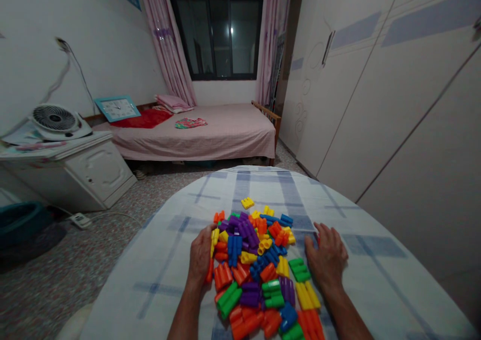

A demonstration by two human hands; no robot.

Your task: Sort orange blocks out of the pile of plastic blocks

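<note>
A heap of plastic building blocks point(246, 257) in orange, yellow, green, blue and purple lies on the cloth-covered table between my hands. My left hand point(201, 257) rests on edge against the heap's left side, fingers extended and touching yellow and orange blocks. My right hand point(327, 257) lies palm down on the cloth, right of the heap, its thumb apart from the fingers. A sliver of red shows between that thumb and index finger; what it belongs to is hidden. Nearest the right hand are a green block point(299, 270), a yellow block point(308, 295) and an orange block point(311, 325).
The round table point(158, 280) wears a checked cloth. One yellow block point(247, 203) lies apart, beyond the heap. Past the table stands a bed point(225, 134); a white cabinet point(93, 175) with a fan point(56, 119) is at left, a wardrobe point(394, 104) at right.
</note>
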